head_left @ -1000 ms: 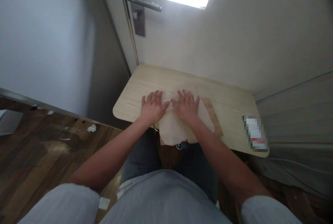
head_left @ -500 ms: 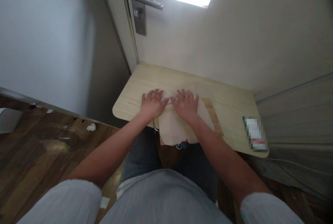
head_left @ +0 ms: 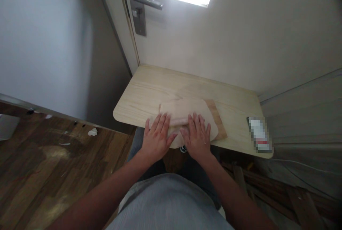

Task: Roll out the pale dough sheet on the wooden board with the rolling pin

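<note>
A thin sheet of pale dough [head_left: 187, 107] lies over a brown wooden board [head_left: 219, 125], its near edge reaching the table's front. Across it lies a slim pale rolling pin [head_left: 179, 121], whose ends are hidden beneath my fingers. My left hand [head_left: 158, 135] rests flat on the pin's left part, fingers stretched out. On the pin's right part my right hand [head_left: 197, 137] lies the same way, palm down with fingers spread. Neither hand wraps round the pin. The thumbs point toward each other near the dough's front edge.
Under the board is a small light wood table [head_left: 144, 91] set against a door with a metal handle [head_left: 144, 0]. A phone-like object, blurred out [head_left: 259, 134], lies at the table's right end. Crumpled paper [head_left: 92, 132] is on the floor at left, and a cable runs at right.
Both hands have come back toward my body, from the far part of the dough to its near part. The dough's far portion and the pin between my hands now show.
</note>
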Action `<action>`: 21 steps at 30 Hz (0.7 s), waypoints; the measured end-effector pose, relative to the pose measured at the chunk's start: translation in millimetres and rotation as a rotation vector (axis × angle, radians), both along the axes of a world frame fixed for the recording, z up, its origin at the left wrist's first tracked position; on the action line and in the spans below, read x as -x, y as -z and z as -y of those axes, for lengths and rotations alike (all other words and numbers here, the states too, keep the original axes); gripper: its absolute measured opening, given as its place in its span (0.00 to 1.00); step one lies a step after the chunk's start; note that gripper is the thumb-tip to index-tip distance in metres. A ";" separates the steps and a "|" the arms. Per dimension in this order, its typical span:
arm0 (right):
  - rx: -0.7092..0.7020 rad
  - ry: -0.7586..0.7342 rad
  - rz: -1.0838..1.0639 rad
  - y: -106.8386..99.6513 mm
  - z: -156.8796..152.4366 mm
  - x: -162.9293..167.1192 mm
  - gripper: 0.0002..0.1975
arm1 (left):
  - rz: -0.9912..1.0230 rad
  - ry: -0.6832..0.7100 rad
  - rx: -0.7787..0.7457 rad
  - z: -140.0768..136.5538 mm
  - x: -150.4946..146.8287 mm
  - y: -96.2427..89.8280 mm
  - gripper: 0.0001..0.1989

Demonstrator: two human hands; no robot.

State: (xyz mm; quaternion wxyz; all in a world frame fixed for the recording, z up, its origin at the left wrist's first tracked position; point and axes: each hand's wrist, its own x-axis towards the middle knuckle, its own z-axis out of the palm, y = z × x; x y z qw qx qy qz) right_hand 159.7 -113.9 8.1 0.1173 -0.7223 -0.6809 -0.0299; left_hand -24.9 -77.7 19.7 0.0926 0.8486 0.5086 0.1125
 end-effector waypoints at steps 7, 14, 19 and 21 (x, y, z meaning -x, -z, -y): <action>-0.001 -0.005 -0.028 -2.7 -72.8 -3.8 0.30 | -0.007 -0.081 -0.033 -64.4 -10.8 -5.2 0.33; 0.054 0.026 -0.005 -6.0 -144.4 -4.1 0.30 | 0.006 -0.158 0.023 -135.6 -16.5 0.9 0.32; 0.092 0.033 -0.010 -8.0 -165.3 -4.1 0.31 | -0.011 -0.159 0.115 -165.0 -16.3 3.1 0.30; 0.084 0.040 -0.009 -8.1 -164.0 -3.4 0.31 | -0.018 -0.149 0.126 -165.4 -16.1 1.9 0.30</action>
